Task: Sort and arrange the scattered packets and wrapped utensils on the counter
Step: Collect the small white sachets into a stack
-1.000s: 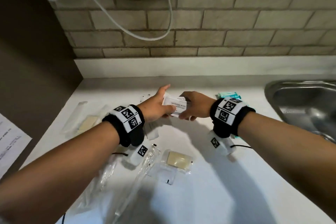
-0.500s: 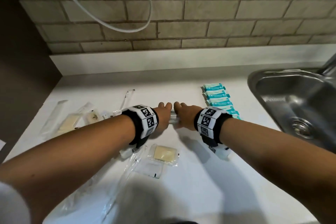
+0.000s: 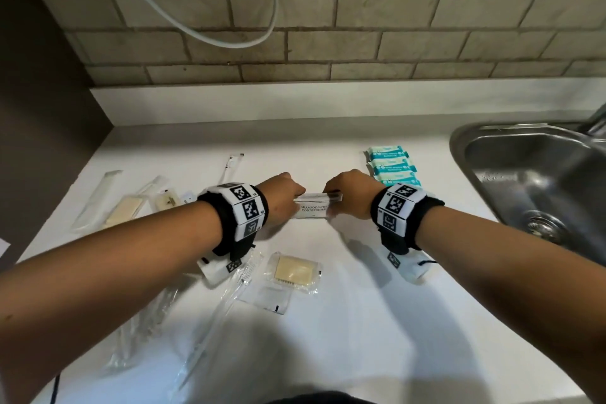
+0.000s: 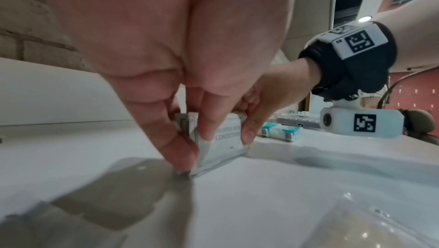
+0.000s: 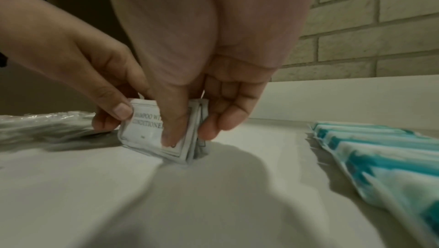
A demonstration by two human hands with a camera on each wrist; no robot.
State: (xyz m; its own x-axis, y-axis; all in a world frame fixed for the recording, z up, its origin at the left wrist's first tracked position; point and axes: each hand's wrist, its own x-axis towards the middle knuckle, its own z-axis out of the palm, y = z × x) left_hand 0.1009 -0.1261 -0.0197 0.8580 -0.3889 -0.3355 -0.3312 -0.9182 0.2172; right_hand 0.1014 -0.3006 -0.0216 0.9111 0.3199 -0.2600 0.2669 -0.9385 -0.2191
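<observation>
A white counter runs under a brick wall, with a steel sink at the right edge of the head view. At mid-frame I hold a small stack of shampoo sachets on edge, its lower edge on the counter. My left hand pinches its left end, thumb in front and fingers behind, and my right hand pinches the right end the same way. I judge I am squaring the stack before setting it down.

One group looks done: the teal packets lie in a neat overlapping row right of the stack, just beside my right hand and near the sink.

The rest looks unsorted. In the lower centre of the head view a soap packet lies partly over a small clear sachet, beside a long wrapped utensil that slants toward the bottom edge, with more clear wrappers under my left forearm. At the left, another soap packet and a long paper sleeve lie at loose angles, and a wrapped toothbrush sits alone above my left wrist. By my reckoning well under half is arranged: the sachets still need a place, and the soaps and utensils still need grouping.
</observation>
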